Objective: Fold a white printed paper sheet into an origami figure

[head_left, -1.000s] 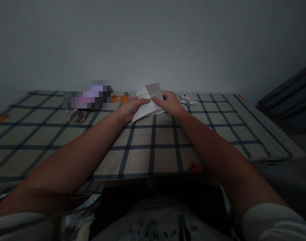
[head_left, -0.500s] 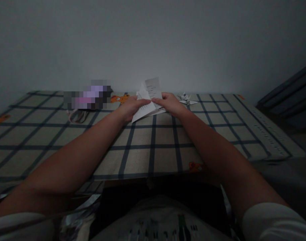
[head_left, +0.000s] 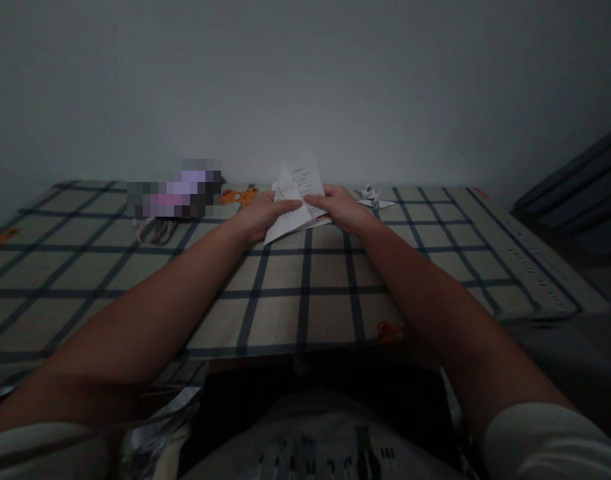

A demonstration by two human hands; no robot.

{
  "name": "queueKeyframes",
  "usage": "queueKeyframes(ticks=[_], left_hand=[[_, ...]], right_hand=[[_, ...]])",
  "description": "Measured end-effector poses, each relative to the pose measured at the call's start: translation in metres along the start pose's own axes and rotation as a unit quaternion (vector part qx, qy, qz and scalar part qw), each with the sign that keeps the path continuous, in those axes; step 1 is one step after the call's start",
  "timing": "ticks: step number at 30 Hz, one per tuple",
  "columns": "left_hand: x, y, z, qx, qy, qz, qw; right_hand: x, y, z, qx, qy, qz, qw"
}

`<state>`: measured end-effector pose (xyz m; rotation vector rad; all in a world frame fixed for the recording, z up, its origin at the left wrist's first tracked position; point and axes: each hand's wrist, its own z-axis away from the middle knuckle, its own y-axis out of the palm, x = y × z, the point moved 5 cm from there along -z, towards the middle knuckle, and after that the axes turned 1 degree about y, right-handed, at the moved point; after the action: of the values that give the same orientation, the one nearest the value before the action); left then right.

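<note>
Between my two hands is a folded sheet of white paper [head_left: 291, 217] with printed lines on it, held just above the table near the wall. My left hand [head_left: 261, 215] pinches its left side, thumb on top and fingers behind. From the other side my right hand [head_left: 341, 208] grips it, the thumb pressed near its middle crease. Both thumb tips almost meet there. One paper flap stands up behind the thumbs. Just right of my right hand lie folded paper cranes [head_left: 373, 197]; how many I cannot tell.
A checked tablecloth [head_left: 280, 313] with orange bear prints covers the table. On the left rests a blurred-out purple and pink item [head_left: 180, 193] with a looped strap [head_left: 155, 231]. A plain wall [head_left: 305, 87] rises behind the table. Dark folded fabric [head_left: 580, 193] is at the right.
The raised paper flap tilts slightly further to the right and its top edge has shifted. Both hands keep nearly the same place and grip.
</note>
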<state>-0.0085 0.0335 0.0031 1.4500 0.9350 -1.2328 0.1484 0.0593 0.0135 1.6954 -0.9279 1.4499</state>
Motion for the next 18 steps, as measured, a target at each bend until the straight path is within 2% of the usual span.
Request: queueKeyframes(ticks=[9, 18], left_hand=[[-0.0011, -0.0009, -0.0003, -0.032, 0.001, -0.016, 0.999], [-0.0017, 0.0027, 0.0014, -0.035, -0.008, -0.005, 0.999]], right_hand=[[-0.0019, -0.0017, -0.0011, 0.009, -0.003, -0.017, 1.0], [0.0023, -0.0067, -0.0032, -0.002, -0.059, 0.086, 0.995]])
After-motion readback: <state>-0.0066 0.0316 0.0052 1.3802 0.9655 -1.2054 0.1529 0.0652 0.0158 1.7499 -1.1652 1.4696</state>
